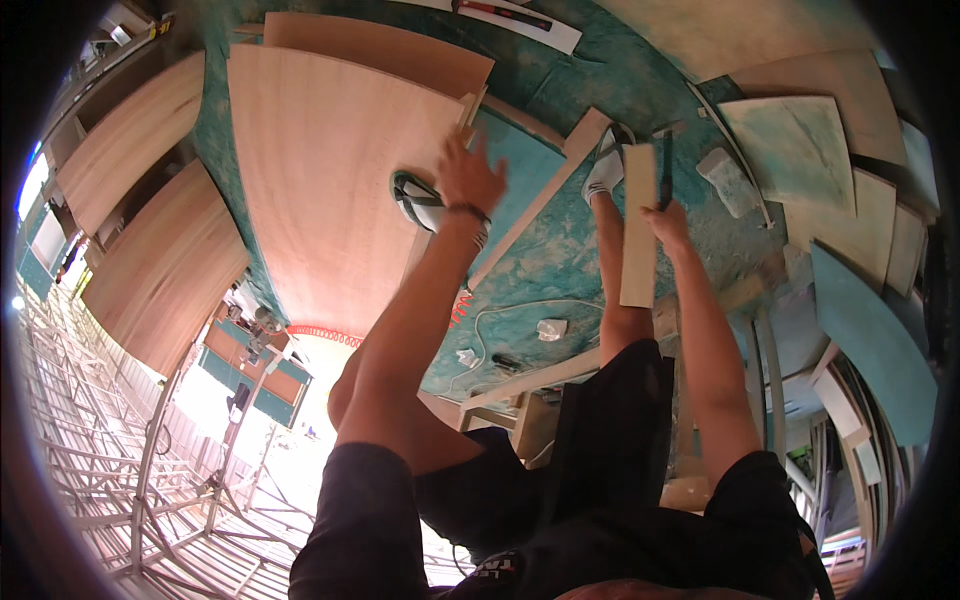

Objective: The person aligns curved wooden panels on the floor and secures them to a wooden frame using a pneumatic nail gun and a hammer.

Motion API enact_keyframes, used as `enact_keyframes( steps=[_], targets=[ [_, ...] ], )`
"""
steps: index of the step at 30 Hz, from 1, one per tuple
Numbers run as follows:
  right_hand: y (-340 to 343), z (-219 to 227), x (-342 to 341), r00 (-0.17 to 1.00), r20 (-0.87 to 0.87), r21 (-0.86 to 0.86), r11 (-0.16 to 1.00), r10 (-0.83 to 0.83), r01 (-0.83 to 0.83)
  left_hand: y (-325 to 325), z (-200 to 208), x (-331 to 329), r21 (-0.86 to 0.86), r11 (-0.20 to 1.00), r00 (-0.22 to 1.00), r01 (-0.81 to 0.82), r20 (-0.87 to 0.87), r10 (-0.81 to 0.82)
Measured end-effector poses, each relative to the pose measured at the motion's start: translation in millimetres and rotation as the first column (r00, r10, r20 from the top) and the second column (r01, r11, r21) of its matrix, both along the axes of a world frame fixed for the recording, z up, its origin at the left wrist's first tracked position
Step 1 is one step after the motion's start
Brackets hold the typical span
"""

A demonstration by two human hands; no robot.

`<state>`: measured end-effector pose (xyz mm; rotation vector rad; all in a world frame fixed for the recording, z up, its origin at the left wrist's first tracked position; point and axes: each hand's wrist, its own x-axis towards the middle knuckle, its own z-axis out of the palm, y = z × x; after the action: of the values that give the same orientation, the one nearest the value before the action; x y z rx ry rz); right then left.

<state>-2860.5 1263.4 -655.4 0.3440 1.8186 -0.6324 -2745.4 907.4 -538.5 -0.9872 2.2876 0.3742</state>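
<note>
My left hand [470, 180] is held over the edge of a large pale wooden panel [330, 170], its fingers spread and nothing in it. It hovers beside my left foot [418, 203], which rests at the panel's edge. My right hand [667, 224] is closed around the dark handle of a hammer [666, 165], whose head points away from me. A flat wooden strip [638, 240] stands out against my right leg; my thumb overlaps its edge, and it appears gripped together with the hammer. A long narrow wooden batten [540, 205] runs between my feet.
Another wooden sheet [380, 50] lies beneath the large panel. Two curved-looking panels [165, 265] sit at left. Stacked boards [790, 150] lean at right near a clear plastic bag [728, 183]. A red coiled hose [325, 333] and pale cable [480, 330] cross the green-stained surface.
</note>
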Motion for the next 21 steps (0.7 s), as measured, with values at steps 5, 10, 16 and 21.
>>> enact_keyframes(
  steps=[5,10,16,21],
  targets=[
    [31,-21,-41,0.95,0.033,0.164,0.936,0.31,-0.311,-77,-50,35,-0.236,0.964,0.976,-0.125,0.146,0.163],
    [25,-43,-71,0.645,0.052,0.323,0.598,0.762,-0.733,-77,-72,110,-0.091,0.921,0.909,-0.378,0.155,0.388],
    [9,-49,-83,0.495,0.004,0.327,0.466,0.869,-0.822,-75,-70,150,-0.046,0.906,0.905,-0.42,0.048,0.422],
    [9,-47,-82,0.39,-0.001,0.356,0.365,0.921,-0.86,-58,-90,170,-0.057,0.886,0.883,-0.46,-0.14,0.449]
  ],
)
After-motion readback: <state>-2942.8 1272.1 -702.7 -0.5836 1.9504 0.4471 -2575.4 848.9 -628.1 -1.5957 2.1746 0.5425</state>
